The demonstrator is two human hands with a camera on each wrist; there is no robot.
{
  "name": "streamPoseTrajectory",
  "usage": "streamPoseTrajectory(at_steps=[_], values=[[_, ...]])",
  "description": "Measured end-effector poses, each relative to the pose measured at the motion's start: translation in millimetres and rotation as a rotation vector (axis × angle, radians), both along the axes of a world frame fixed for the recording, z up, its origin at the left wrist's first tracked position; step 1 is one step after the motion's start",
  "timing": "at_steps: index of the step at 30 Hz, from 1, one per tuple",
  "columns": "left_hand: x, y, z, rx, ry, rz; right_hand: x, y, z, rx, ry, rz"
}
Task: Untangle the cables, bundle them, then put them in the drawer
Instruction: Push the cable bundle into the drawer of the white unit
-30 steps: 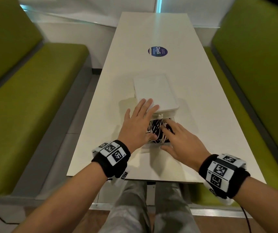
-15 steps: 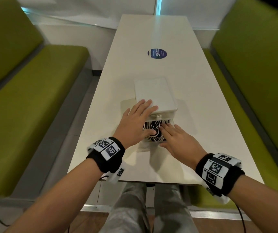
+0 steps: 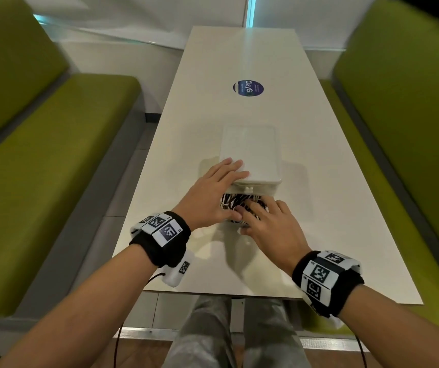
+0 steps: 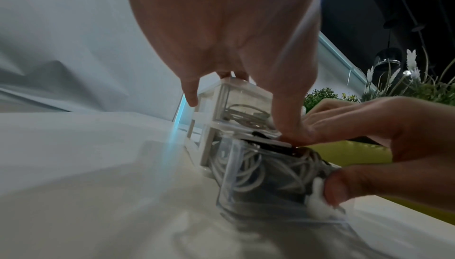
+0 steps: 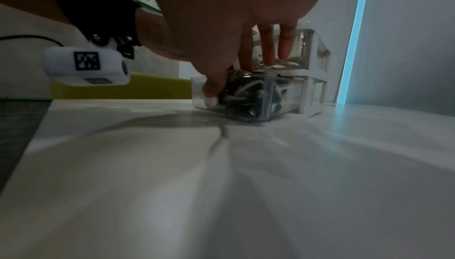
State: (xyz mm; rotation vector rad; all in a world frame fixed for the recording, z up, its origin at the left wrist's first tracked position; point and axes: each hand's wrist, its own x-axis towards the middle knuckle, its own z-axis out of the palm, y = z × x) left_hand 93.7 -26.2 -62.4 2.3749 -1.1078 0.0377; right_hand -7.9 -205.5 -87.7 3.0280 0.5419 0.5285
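The right hand (image 3: 271, 229), fingers straight, presses the black and white bundled cables (image 4: 268, 168) into the clear plastic drawer (image 4: 229, 173), which stands pulled out; thumb at its front. Tuck loops below the rim, then push squarely. The left hand (image 3: 210, 195) lies flat, steadying the white two-tier drawer unit (image 3: 250, 152) on the long white table (image 3: 319, 208), green benches (image 3: 40, 168) either side.

Drawer unit (image 3: 251, 152) mid-table (image 3: 319, 208); cables (image 3: 235, 202) in pulled-out drawer (image 4: 258, 181) at front; benches (image 3: 53, 160) either side.

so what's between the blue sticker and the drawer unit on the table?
Nothing: the head view shows bare white table between the blue sticker and the drawer unit.
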Motion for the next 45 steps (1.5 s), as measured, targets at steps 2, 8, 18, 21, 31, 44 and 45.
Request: streamPoseTrajectory(at_steps=[2, 8, 18, 21, 31, 44, 45], values=[[-2.2, 0.3, 1.2, 0.084, 0.000, -0.013, -1.1, -2.6, 4.2, 0.030, 0.010, -0.015], [-6.0, -0.8, -0.7, 0.172, -0.095, -0.001, -9.1, -35.8, 8.3, 0.317, 0.075, -0.051], [-3.3, 0.4, -0.5, 0.108, -0.028, -0.014, -9.2, -32.1, -4.1, 0.338, 0.203, -0.095], [-5.1, 4.9, 1.3, 0.127, -0.014, 0.024, -11.9, -35.2, 2.3, 0.549, 0.208, -0.136], [-15.1, 9.7, -10.2, -0.162, 0.512, 0.198, 18.7, -43.7, 17.1, 1.009, 0.579, -0.151], [-14.6, 8.2, -18.4, -0.401, 0.574, 0.302, 8.1, -33.3, 0.9, 1.202, 0.350, -0.274], [-13.7, 10.6, -16.2, -0.403, 0.605, 0.274, 7.4, -32.8, 1.5, 1.224, 0.384, -0.258]])
